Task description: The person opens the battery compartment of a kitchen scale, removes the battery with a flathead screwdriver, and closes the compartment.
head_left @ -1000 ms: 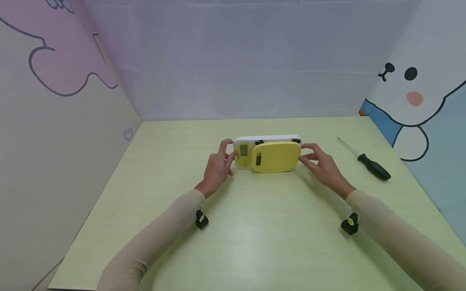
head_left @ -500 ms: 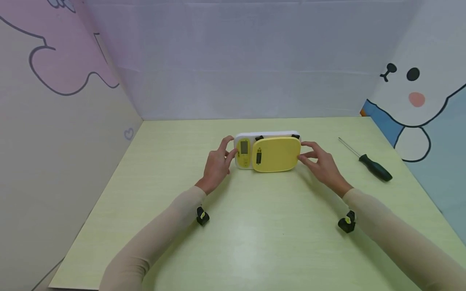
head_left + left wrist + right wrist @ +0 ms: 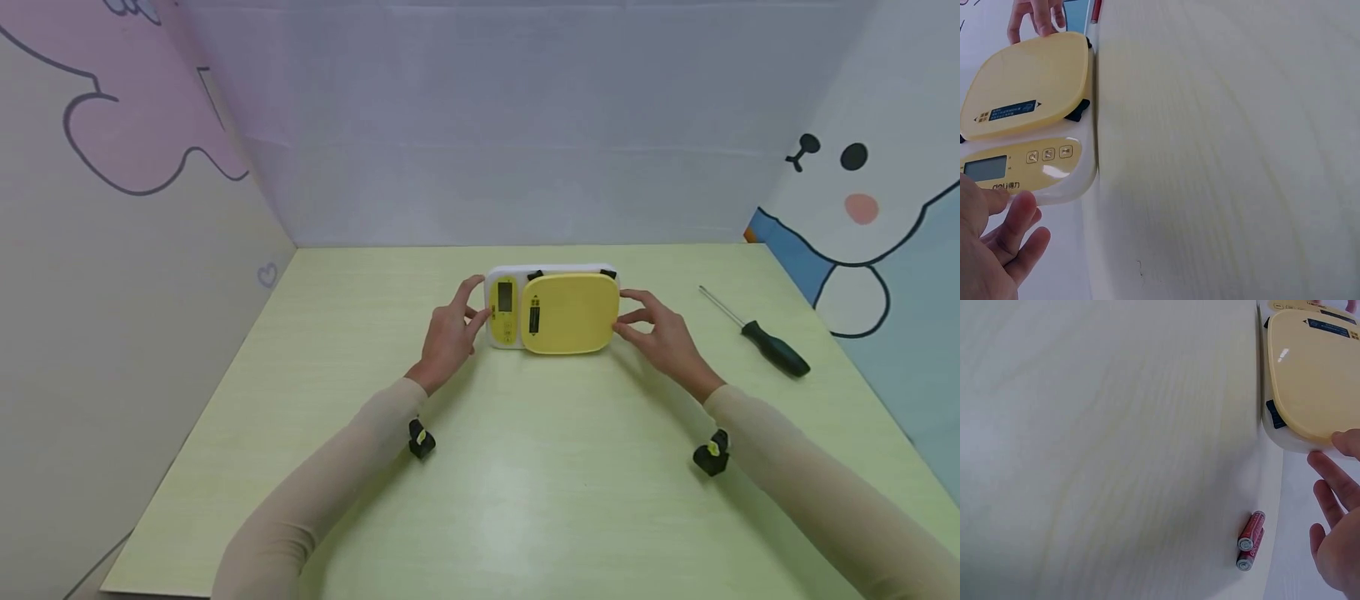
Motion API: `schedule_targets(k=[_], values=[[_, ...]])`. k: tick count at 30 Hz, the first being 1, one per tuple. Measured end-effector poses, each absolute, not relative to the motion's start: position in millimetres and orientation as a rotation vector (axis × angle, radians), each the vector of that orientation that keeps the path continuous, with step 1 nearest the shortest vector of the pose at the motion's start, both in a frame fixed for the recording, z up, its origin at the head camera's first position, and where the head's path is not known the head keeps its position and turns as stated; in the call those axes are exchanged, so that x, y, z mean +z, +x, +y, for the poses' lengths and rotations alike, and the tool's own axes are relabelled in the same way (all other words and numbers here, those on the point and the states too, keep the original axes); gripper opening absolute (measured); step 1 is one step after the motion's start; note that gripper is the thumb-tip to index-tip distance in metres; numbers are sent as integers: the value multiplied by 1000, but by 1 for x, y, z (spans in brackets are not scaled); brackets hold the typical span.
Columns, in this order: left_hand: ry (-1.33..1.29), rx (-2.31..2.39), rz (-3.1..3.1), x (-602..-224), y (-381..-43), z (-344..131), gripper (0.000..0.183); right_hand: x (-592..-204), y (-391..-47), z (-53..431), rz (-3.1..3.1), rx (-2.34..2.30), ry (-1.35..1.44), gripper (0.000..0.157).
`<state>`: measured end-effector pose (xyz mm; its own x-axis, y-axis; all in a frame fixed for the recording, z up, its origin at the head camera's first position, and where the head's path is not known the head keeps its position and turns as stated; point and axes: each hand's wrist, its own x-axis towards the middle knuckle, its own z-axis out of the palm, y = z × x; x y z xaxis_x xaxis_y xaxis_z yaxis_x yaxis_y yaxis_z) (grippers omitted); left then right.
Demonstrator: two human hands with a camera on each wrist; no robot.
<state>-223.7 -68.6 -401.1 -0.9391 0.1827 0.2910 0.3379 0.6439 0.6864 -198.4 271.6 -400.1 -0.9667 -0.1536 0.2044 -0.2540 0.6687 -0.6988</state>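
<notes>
A kitchen scale with a white body, a yellow platform and a small grey display stands tilted, its lower long edge at the table. My left hand grips its left end, thumb at the front panel, index finger at the upper corner. At the other end my right hand pinches the scale, with the thumb on the front by the platform's rim and fingers at the side. The left wrist view shows the scale's panel with three buttons and the left fingers close below it. The scale's back is hidden.
A screwdriver with a dark green handle lies right of the scale on the pale table. In the right wrist view two red batteries lie side by side near the right hand. Walls rise behind the table and at its sides.
The scale's upper edge has swung up and away, so more of its face shows. Both hands have kept their hold and shifted slightly with it. The screwdriver has stayed put.
</notes>
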Motion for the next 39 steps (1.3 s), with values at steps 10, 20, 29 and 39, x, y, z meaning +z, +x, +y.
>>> schedule_targets(k=[10,20,29,39], values=[[-432,-1306,-2703,-401,-232,-71,61,-396,-204,274,-2845,1213,339,60],[-434,-1459,-2719,-405,-237,-76,63,-393,-205,273,-2916,1177,348,59],[-334,-1537,-2818,-405,-237,-77,67,-391,-204,273,-2968,1241,396,65],[-214,-1698,-2960,-405,-238,-79,81,-393,-204,273,-3036,1306,391,63]])
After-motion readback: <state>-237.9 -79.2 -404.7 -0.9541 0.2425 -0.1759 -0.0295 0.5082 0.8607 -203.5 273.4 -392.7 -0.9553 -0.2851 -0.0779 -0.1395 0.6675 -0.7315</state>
